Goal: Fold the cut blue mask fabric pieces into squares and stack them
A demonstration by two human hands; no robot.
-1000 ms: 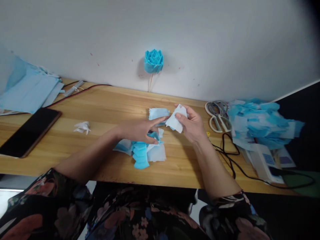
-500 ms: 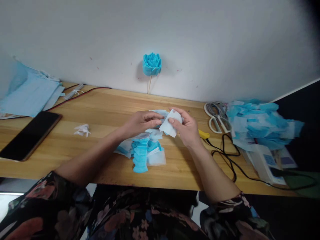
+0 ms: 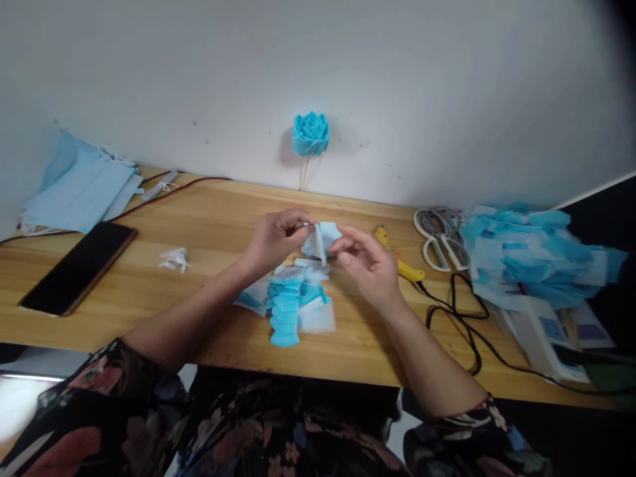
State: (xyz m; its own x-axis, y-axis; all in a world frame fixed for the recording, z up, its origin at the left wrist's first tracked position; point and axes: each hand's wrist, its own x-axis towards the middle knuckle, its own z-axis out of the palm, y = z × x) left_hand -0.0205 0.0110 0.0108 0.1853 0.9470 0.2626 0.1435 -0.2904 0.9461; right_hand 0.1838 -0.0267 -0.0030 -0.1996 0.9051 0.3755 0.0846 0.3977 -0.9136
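Note:
Between thumb and fingertips, my left hand [image 3: 281, 238] pinches the edge of a small pale blue and white fabric piece [image 3: 325, 233], which stands folded or curled toward me. To its right, my right hand [image 3: 368, 265] is open, thumb apart from the fingers; the fingertips are at the piece's right side, and whether they touch it I cannot tell. Just below the hands lie several cut mask-fabric pieces, among them a row of bright blue petal shapes [image 3: 285, 311] and a pale sheet [image 3: 318, 318].
A blue fabric rose [image 3: 311, 134] on a thin stick leans at the wall. Left: a stack of masks [image 3: 82, 189], a phone [image 3: 79, 268], white scraps [image 3: 175, 258]. Right: a yellow glue gun [image 3: 410, 271] with black cord, scissors [image 3: 444, 255], a blue fabric heap [image 3: 536, 255].
My right hand has let go of the white side of the piece and opened. The left hand now pinches the piece and has turned it. The camera view has shifted slightly.

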